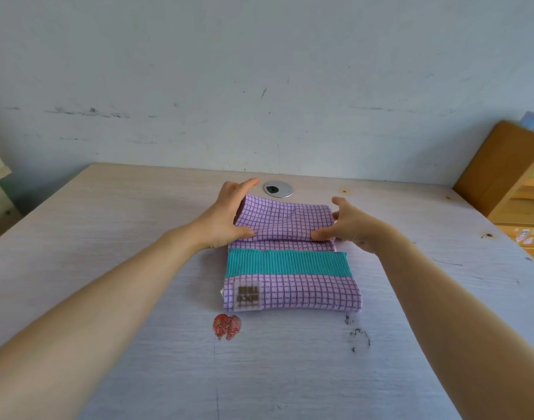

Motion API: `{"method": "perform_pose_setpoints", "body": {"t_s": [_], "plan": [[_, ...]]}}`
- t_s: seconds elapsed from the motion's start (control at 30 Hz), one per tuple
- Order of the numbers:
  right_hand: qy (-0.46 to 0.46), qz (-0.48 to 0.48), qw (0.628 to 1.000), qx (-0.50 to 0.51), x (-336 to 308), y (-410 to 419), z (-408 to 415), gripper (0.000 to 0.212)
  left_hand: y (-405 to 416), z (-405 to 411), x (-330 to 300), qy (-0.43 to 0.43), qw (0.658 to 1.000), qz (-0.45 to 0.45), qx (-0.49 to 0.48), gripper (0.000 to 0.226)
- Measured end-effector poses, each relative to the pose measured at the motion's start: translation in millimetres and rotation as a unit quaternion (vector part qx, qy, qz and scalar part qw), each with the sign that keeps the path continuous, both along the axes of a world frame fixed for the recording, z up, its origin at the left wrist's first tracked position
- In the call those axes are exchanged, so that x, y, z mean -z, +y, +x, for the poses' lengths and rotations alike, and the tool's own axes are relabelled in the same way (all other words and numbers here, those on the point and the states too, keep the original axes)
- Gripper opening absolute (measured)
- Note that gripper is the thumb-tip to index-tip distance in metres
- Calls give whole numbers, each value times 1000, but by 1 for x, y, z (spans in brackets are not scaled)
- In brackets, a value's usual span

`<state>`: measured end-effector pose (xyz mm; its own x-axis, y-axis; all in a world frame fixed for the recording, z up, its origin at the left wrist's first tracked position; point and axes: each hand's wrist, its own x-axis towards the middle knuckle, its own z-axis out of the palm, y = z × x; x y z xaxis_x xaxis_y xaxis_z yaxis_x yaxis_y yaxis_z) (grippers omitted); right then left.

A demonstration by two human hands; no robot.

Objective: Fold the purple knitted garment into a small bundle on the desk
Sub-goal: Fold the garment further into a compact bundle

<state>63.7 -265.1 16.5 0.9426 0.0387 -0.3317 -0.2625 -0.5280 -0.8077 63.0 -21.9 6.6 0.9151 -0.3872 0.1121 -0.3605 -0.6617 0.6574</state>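
Soft even daylight, faint shadows, wide-angle bending at edges, slightly soft focus

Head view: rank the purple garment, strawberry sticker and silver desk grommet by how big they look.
1. Purple garment, gripped by left hand and right hand.
2. Strawberry sticker and silver grommet: look alike; nearness differs, unranked.

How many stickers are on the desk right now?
1. A red heart-shaped sticker lies on the desk, just in front of the near left corner of the purple knitted garment. Others could be hidden under the garment.
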Motion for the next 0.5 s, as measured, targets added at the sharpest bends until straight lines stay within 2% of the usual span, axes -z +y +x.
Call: {"method": "perform_pose_setpoints", "body": {"t_s": [0.1,0.17,0.2,0.23,0.33,0.4,0.47,0.5], "plan": [[54,9,998,10,-4,-2,-4,66,-1,-9,1,-53,998,24,23,100],[57,0,998,-5,-5,-3,-7,35,-1,-12,2,-72,997,33,22,104],[49,6,999,-8,-6,-2,-9,27,-2,-13,2,-67,997,30,9,107],[36,19,999,-9,-7,-1,-11,26,-2,-12,2,-43,999,19,-13,111],[-5,69,997,-34,-7,0,-18,41,2,-11,-2,89,992,-56,-76,113],[-38,62,996,-56,-4,0,-24,43,7,-13,-4,144,983,-82,-75,83],[-86,17,994,-62,-3,-2,-30,41,8,-20,-8,155,983,-65,-72,42],[-111,-8,992,-57,-3,-2,-31,41,8,-22,-9,147,985,-53,-75,30]]}}
